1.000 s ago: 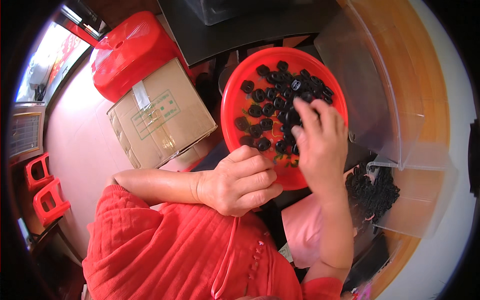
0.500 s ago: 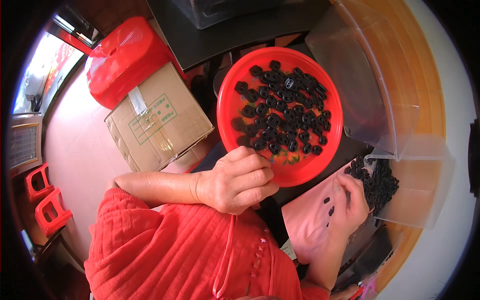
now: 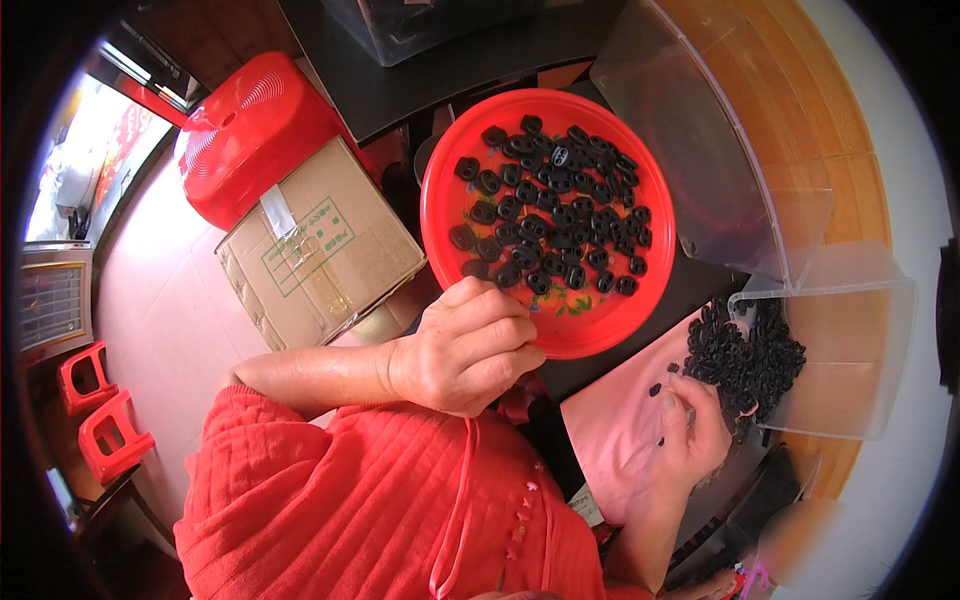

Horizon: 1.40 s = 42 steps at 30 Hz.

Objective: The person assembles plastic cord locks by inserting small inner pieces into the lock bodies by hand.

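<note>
My left hand [image 3: 466, 348] is closed in a fist-like grip over the near left rim of a round red plastic basin [image 3: 655, 300]. Whatever its fingers hold is hidden. Many black two-holed plastic pieces, which look like cord locks [image 3: 535, 228], lie spread in the basin. Over a pink cloth [image 3: 610, 420] at the right, my right hand [image 3: 692, 430] has its fingers curled toward the thumb; what they pinch, if anything, cannot be made out. A heap of small black plastic parts [image 3: 745, 350] lies beside that hand, with a few loose ones near its fingertips.
A clear plastic bin [image 3: 845, 350] lies open beside the heap, and a larger clear container [image 3: 690, 130] stands behind it. At the left are a taped cardboard box [image 3: 325, 250], a red stool [image 3: 255, 130] and small red stools [image 3: 110, 435]. A dark table [image 3: 400, 95] stands at the back.
The whole view has shifted slightly, so the basin sits further left. My right hand has drawn a little back from the heap, its fingers more curled. My left hand stays closed at the rim.
</note>
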Each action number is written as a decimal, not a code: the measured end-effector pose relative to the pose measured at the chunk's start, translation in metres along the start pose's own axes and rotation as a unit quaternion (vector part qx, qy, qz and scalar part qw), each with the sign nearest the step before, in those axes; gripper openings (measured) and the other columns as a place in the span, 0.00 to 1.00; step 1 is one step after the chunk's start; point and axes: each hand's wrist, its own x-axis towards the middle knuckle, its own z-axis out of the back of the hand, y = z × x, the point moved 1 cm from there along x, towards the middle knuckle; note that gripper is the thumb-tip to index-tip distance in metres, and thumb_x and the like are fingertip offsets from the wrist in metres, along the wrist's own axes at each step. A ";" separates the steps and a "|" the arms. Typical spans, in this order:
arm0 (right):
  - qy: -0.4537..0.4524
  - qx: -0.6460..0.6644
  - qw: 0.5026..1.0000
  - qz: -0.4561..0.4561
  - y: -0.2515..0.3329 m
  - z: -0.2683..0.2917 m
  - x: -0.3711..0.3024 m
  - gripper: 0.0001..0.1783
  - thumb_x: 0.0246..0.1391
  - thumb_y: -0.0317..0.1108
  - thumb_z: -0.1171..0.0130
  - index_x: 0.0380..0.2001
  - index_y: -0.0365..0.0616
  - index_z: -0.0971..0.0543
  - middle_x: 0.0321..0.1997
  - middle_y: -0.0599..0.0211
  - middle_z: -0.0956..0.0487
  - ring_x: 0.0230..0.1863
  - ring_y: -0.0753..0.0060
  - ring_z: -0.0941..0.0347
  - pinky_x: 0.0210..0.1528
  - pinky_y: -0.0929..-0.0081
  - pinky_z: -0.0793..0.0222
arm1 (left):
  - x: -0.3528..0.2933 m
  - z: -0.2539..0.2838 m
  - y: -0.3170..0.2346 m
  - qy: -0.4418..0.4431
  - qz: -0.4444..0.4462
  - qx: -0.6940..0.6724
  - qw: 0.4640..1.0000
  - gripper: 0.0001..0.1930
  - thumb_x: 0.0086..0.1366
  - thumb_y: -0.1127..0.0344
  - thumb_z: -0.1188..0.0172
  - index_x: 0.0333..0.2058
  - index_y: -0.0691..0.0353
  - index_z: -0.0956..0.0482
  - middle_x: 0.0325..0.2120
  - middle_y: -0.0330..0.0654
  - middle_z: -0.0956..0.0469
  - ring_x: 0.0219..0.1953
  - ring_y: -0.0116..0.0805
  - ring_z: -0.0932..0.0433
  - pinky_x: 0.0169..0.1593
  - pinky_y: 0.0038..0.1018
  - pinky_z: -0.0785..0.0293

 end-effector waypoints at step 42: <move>0.152 0.380 0.911 0.056 -0.014 0.113 -0.194 0.18 0.53 0.39 0.26 0.40 0.39 0.18 0.33 0.65 0.21 0.34 0.71 0.24 0.38 0.70 0.28 | 0.094 -0.167 -0.107 0.280 -0.001 -0.029 0.960 0.08 0.57 0.79 0.40 0.36 0.67 0.24 0.35 0.52 0.27 0.40 0.55 0.27 0.42 0.45 0.29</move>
